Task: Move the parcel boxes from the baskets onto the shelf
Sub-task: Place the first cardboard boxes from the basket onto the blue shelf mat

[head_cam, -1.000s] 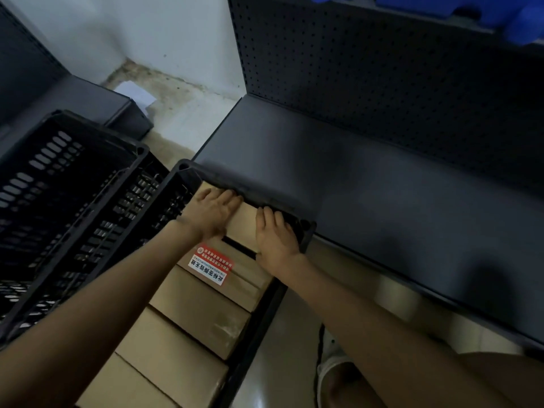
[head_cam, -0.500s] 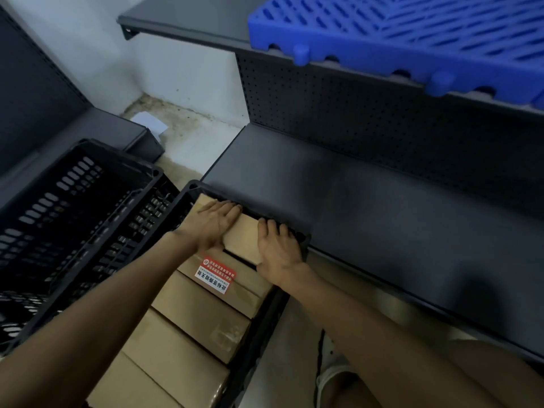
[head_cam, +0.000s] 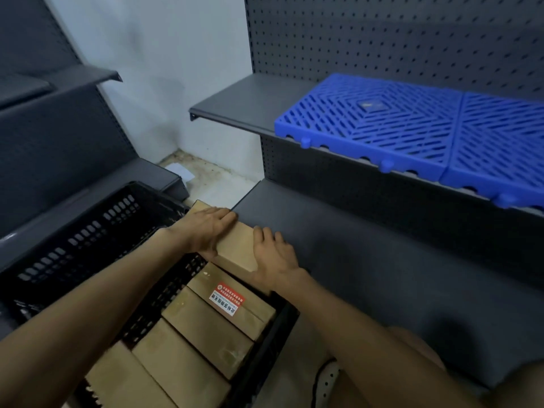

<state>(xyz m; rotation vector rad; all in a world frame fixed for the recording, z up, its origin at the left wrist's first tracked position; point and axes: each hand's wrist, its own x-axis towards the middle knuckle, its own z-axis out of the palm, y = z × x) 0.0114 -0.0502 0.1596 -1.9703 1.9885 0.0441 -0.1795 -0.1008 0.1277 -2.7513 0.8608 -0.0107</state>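
A brown parcel box [head_cam: 237, 245] is held above the far end of a black basket [head_cam: 273, 328], at the left front corner of the dark lower shelf [head_cam: 368, 260]. My left hand [head_cam: 206, 231] grips its left end and my right hand [head_cam: 273, 254] grips its right end. Several more brown parcel boxes [head_cam: 206, 322] lie in a row inside the basket; one carries a red and white sticker [head_cam: 226, 298].
A second black basket [head_cam: 85, 240] stands to the left. Blue plastic grid panels [head_cam: 412, 128] lie on the upper shelf [head_cam: 250, 101]. Another dark shelf unit [head_cam: 44, 136] stands at the left. A scrap of paper [head_cam: 179, 170] lies on the floor by the wall.
Both hands have lifted the parcel box up out of the basket's far end toward the lower shelf's corner. The view has tilted upward, showing the upper shelf and blue panels.
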